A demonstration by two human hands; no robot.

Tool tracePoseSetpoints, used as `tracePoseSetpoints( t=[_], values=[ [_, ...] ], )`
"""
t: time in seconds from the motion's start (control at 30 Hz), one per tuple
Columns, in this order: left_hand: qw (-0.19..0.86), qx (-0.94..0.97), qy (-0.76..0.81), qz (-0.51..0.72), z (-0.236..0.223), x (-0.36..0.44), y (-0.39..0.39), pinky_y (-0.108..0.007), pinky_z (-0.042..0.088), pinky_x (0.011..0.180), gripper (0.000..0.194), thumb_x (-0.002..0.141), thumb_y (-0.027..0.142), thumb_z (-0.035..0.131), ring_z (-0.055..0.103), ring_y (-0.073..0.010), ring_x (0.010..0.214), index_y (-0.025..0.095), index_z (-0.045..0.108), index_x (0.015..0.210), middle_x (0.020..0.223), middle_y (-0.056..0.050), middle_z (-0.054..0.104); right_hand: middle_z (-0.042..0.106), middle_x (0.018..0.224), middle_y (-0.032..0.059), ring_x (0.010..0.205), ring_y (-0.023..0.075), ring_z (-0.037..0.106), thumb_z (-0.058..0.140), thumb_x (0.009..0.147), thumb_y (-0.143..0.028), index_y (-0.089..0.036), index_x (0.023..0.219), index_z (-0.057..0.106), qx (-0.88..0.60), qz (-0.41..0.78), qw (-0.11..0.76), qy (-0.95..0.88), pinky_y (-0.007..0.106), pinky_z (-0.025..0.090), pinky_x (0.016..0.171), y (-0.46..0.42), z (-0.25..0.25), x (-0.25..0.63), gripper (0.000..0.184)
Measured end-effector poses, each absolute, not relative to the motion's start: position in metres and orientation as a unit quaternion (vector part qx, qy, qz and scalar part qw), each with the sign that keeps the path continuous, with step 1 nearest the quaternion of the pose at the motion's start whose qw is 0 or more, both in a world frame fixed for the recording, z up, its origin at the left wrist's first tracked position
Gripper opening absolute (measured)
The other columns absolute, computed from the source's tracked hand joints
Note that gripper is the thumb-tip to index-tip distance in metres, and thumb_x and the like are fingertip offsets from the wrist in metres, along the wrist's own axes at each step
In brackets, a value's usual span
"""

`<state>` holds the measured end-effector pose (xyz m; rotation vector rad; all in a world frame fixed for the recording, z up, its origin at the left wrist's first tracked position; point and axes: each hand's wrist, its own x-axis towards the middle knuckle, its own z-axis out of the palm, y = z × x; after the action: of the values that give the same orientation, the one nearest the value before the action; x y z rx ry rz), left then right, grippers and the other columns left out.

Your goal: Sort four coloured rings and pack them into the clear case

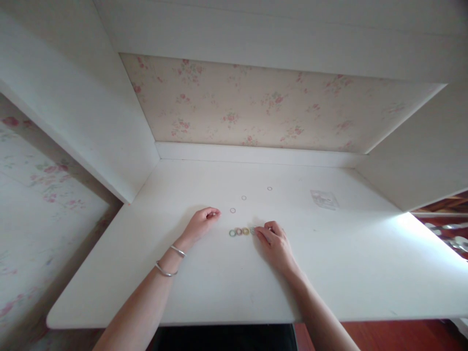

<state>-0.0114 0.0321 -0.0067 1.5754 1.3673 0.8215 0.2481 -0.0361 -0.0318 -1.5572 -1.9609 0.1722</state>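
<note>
A short row of small coloured rings lies on the white desk: a green ring (pixel 232 233), a pinkish ring (pixel 239 231), a yellow ring (pixel 246 231) and a pale blue-green ring (pixel 252 231). My right hand (pixel 275 243) has its fingertips pinched at the edge of the blue-green ring, at the row's right end. To the left of the row, my left hand (pixel 202 223) is closed, thumb and forefinger together; whatever they hold is too small to make out. Beyond the hands are three thin rings, a near one (pixel 233 210), a middle one (pixel 243 198) and a far one (pixel 269 188).
A clear plastic bag (pixel 324 200) lies on the desk (pixel 204 287) to the right. White panels rise at both sides, with a low ledge (pixel 256 155) along the back below floral wallpaper. A dark seat (pixel 226 338) shows under the front edge.
</note>
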Motion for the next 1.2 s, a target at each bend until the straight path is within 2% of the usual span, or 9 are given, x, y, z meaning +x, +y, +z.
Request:
tracePoseSetpoints(
  t=[0.3, 0.53, 0.73, 0.87, 1.0, 1.2],
  values=[
    [0.437, 0.632, 0.549, 0.328, -0.006, -0.011, 0.032, -0.025, 0.041, 0.065, 0.033, 0.080, 0.044, 0.053, 0.058, -0.0165, 0.073, 0.017, 0.067, 0.091, 0.079, -0.002, 0.067, 0.053, 0.091, 0.0052, 0.082, 0.0182, 0.052, 0.053, 0.086, -0.033, -0.025, 0.093, 0.068, -0.583, 0.062, 0.291, -0.756, 0.033, 0.043, 0.077, -0.035, -0.033, 0.248, 0.018],
    [0.440, 0.632, 0.547, 0.328, -0.008, -0.011, 0.032, -0.026, 0.042, 0.067, 0.035, 0.080, 0.047, 0.053, 0.058, -0.0170, 0.076, 0.018, 0.066, 0.093, 0.083, -0.002, 0.067, 0.054, 0.091, 0.0058, 0.081, 0.0176, 0.051, 0.047, 0.090, -0.029, -0.024, 0.092, 0.068, -0.574, 0.064, 0.287, -0.764, 0.032, 0.043, 0.076, -0.035, -0.031, 0.246, 0.022],
    [0.410, 0.659, 0.551, 0.308, -0.008, -0.002, 0.037, -0.027, 0.044, 0.068, 0.033, 0.082, 0.043, 0.051, 0.060, -0.0181, 0.077, 0.016, 0.066, 0.093, 0.083, -0.004, 0.067, 0.054, 0.090, 0.0061, 0.083, 0.0183, 0.052, 0.049, 0.088, -0.034, -0.025, 0.091, 0.070, -0.578, 0.088, 0.328, -0.742, 0.032, 0.045, 0.076, -0.035, -0.030, 0.248, 0.022],
    [0.303, 0.750, 0.522, 0.272, 0.000, 0.022, 0.047, -0.027, 0.045, 0.071, 0.027, 0.085, 0.037, 0.048, 0.059, -0.0168, 0.075, 0.018, 0.067, 0.090, 0.083, -0.004, 0.066, 0.055, 0.089, 0.0058, 0.084, 0.0176, 0.054, 0.048, 0.088, -0.039, -0.024, 0.086, 0.071, -0.612, 0.106, 0.399, -0.674, 0.029, 0.046, 0.074, -0.031, -0.032, 0.254, 0.027],
    [0.168, 0.821, 0.501, 0.219, 0.008, 0.053, 0.065, -0.027, 0.044, 0.079, 0.023, 0.087, 0.030, 0.046, 0.059, -0.0158, 0.082, 0.020, 0.067, 0.090, 0.096, -0.005, 0.062, 0.054, 0.088, 0.0041, 0.071, 0.0136, 0.054, 0.048, 0.086, -0.043, -0.023, 0.084, 0.070, -0.648, 0.147, 0.429, -0.612, 0.024, 0.044, 0.061, -0.029, -0.035, 0.262, 0.030],
    [0.112, 0.840, 0.509, 0.150, 0.004, 0.083, 0.093, -0.027, 0.043, 0.081, 0.023, 0.088, 0.029, 0.048, 0.058, -0.0175, 0.091, 0.022, 0.065, 0.101, 0.104, -0.006, 0.058, 0.053, 0.086, 0.0017, 0.057, 0.0093, 0.048, 0.048, 0.085, -0.043, -0.022, 0.082, 0.070, -0.660, 0.183, 0.438, -0.582, 0.024, 0.042, 0.057, -0.027, -0.034, 0.266, 0.031]
  ],
)
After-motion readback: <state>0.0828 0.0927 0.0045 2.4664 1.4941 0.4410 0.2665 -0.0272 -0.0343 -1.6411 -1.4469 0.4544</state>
